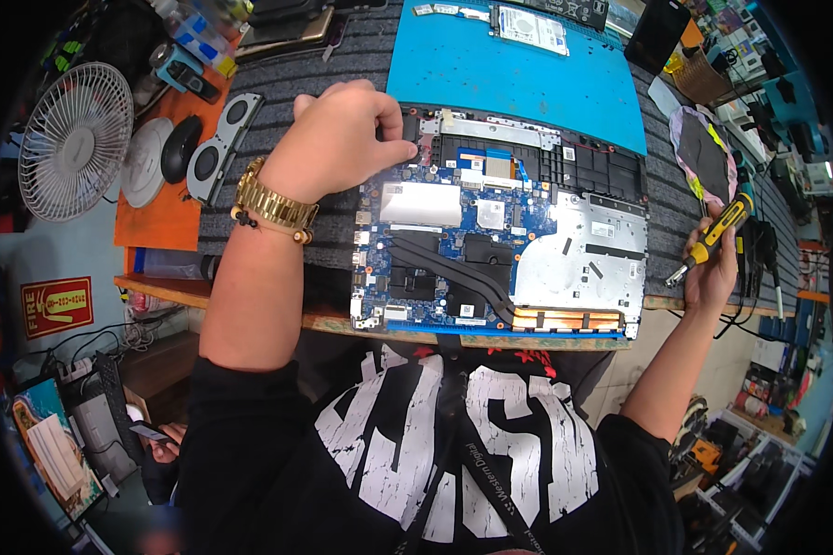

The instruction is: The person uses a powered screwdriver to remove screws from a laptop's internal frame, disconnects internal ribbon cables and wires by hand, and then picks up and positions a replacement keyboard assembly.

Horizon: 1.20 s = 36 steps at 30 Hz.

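The open laptop base (551, 242) lies at the table's near edge, long axis running from 9 to 3 o'clock, and the left hand (335, 139) is the nearer of the two, over its 10 o'clock corner. From those fingertips the bulk of the base spreads toward 4 o'clock, with the blue circuit board (449, 242) toward 5. The left thumb and forefinger curl close together at that corner; whether they pinch anything between them I cannot tell. The right hand (715, 264) sits apart from the base, off its 3 o'clock side, its fingers closed around a yellow-and-black screwdriver (720, 229). The tool's long axis slants from 1 to 7 o'clock, tip at the lower end, just beside the base's right edge and well apart from the left fingers.
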### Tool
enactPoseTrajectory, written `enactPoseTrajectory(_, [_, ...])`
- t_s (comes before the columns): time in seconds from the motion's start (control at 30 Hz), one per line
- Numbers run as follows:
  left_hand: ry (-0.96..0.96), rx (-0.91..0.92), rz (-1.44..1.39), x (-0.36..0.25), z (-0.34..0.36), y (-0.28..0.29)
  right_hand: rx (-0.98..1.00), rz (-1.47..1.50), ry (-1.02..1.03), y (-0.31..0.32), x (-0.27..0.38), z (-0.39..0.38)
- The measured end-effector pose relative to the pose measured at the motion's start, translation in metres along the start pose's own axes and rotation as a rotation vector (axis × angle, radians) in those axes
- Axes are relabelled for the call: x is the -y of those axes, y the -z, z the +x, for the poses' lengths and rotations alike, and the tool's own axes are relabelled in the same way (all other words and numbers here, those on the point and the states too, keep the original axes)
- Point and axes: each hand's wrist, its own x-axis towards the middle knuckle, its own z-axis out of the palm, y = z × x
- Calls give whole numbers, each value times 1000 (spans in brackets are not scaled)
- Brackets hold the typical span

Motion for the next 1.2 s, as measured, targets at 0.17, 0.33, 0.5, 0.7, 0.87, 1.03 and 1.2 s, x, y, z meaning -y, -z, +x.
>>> enactPoseTrajectory(0.17, [-20,35,-12,2,1,1,-38,-26,-12,3,-3,3])
enactPoseTrajectory(0.33, [-93,-22,-9,6,0,0,-12,-3,-24,6,-1,3])
enactPoseTrajectory(0.5, [-135,-58,-46,8,2,-1,-33,-42,-35,2,2,0])
enactPoseTrajectory(0.7, [-123,-11,-117,11,-2,-3,-35,-62,-52,-5,7,-5])
enactPoseTrajectory(0.87, [-42,21,-200,14,6,-3,-86,-125,-55,-13,6,-1])
enactPoseTrajectory(1.03, [-112,-16,-58,12,5,-3,-79,-158,-77,-22,9,0])
enactPoseTrajectory(1.2, [-117,-59,-111,11,8,-3,-89,-199,-161,-30,16,2])
